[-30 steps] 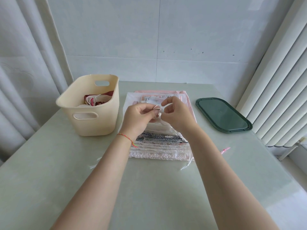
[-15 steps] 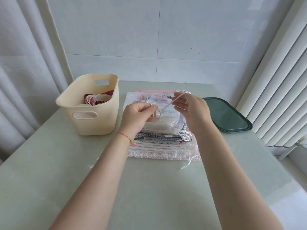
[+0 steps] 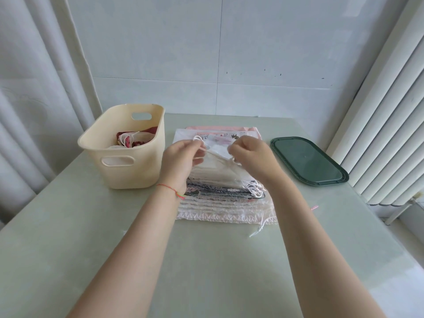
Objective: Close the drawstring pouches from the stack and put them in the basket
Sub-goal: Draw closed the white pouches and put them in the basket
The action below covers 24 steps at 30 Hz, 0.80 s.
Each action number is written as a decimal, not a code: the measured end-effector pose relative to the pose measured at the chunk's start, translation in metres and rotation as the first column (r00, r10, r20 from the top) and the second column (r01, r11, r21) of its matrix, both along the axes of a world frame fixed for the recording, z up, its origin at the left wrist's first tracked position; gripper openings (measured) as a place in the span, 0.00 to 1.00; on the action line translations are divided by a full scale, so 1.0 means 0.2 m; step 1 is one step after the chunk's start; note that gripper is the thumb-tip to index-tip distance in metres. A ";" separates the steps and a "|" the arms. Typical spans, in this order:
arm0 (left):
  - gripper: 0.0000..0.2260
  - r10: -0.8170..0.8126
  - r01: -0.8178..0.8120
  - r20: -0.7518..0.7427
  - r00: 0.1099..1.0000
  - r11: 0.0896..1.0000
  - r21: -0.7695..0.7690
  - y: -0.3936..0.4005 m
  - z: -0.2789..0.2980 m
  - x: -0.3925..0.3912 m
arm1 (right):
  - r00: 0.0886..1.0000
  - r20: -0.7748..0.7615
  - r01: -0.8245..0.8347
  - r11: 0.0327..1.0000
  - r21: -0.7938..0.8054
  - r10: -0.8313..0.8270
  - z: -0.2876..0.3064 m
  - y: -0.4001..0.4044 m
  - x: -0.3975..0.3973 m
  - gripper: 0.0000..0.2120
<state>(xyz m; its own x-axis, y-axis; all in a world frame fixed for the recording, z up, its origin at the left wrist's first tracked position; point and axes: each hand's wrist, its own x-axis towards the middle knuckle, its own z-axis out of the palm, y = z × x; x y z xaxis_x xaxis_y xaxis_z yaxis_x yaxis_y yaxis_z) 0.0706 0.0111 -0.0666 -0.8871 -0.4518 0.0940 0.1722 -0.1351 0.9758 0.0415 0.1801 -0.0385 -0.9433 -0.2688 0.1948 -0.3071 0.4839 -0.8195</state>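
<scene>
Both hands' fingers (image 3: 199, 149) pinching drawstring (image 3: 215, 154)

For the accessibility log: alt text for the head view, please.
Two hands, left hand and right hand, pinch a white drawstring above a stack of pouches on a table; a cream basket stands left, a green lid right.

Both forearms reach forward, side by side. The left hand (image 3: 183, 157) has its fingers curled, pinching a white cord — a red thread bracelet (image 3: 171, 190) circles its wrist. The right hand (image 3: 251, 156) is fisted, knuckles up — gripping the cord's other end.
</scene>
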 end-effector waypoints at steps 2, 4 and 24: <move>0.09 -0.101 0.123 -0.088 0.991 0.946 0.300 -0.01 0.05 0.02 | 0.992 -0.079 -0.070 0.960 0.271 0.095 -0.01 0.01 -0.01 0.09; 0.10 -0.141 0.177 -0.116 0.983 0.888 0.425 -0.04 0.07 0.03 | 0.981 -0.148 -0.054 0.903 0.425 0.128 -0.05 0.03 -0.05 0.09; 0.14 -0.260 0.339 0.252 0.932 0.872 -0.352 0.06 0.06 0.06 | 0.896 -0.427 0.097 0.882 0.460 0.125 -0.04 -0.10 0.02 0.07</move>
